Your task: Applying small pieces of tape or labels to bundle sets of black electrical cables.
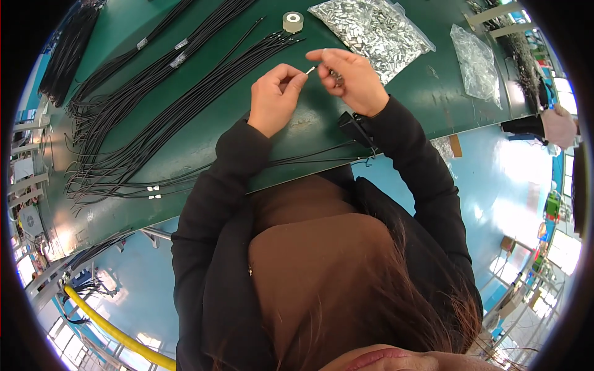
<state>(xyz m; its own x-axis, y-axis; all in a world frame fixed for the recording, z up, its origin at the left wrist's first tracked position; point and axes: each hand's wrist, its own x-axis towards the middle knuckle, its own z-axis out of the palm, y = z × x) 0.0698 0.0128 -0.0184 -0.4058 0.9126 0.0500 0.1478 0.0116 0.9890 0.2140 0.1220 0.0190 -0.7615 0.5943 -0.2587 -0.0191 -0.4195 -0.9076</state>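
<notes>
Over the green table (210, 130), my left hand (272, 99) is closed in a pinch on a thin cable end, whose pale tip (311, 70) sticks out toward the right. Close beside that tip is my right hand (357, 81), its lower fingers curled round several small metal pieces (336, 76); its forefinger and thumb reach toward the cable. Just beyond my right hand lies a clear bag (377, 31) full of short silvery metal sleeves. A long bundle of black cables (204, 99) stretches to the left of my left hand.
A pale tape roll (292, 22) stands at the far side. More black cable bundles (124, 80) fill the left. Another clear bag (475, 65) lies at right. A black tool-like object (356, 128) is under my right wrist. Loose cables (309, 157) follow the near edge.
</notes>
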